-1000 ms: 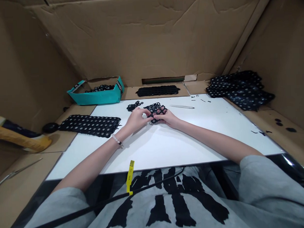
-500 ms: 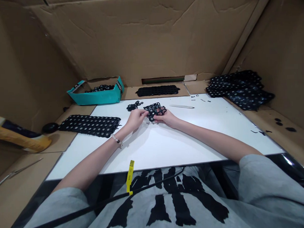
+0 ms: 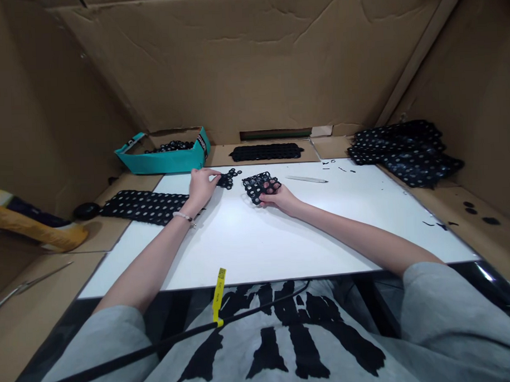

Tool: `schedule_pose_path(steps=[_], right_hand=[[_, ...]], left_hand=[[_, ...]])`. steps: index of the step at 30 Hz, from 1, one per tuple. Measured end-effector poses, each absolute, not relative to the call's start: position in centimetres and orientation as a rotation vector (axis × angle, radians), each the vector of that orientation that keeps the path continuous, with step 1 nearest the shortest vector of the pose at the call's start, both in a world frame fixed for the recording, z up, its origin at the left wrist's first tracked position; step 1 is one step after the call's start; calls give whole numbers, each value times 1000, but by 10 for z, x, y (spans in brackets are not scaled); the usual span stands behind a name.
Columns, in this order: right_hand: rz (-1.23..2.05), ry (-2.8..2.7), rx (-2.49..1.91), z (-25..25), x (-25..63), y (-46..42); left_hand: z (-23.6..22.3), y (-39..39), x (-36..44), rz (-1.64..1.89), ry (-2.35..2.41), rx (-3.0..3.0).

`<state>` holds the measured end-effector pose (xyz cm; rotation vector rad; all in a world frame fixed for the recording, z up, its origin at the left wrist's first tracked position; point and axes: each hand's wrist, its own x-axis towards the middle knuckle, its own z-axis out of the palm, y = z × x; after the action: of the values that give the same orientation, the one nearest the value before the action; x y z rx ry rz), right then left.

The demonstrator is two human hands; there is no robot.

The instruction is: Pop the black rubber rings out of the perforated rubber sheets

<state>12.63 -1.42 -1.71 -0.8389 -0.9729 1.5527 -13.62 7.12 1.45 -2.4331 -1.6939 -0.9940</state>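
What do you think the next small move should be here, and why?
I'd guess the left hand should pick up the small black lattice piece, since its fingertips already reach it while the right hand holds the larger black lattice sheet.

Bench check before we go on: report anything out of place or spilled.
Small black scraps lie loose at the far right of the white board and on the cardboard ledge beside it; they look like stray offcuts.
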Motion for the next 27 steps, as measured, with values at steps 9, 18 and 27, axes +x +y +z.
schedule_pose_path(steps=[9,18,27], right_hand=[[1561,-948,-844,-13,125,-16],[1564,-955,-850,-13,125,-16],[1557,-957,-846,-13,125,-15]], left_hand=[[13,75,-136,-891,-1607,-2543],[8,75,-132,-871,-1553,-2547],[0,71,-125,-493,-1547,-2755]])
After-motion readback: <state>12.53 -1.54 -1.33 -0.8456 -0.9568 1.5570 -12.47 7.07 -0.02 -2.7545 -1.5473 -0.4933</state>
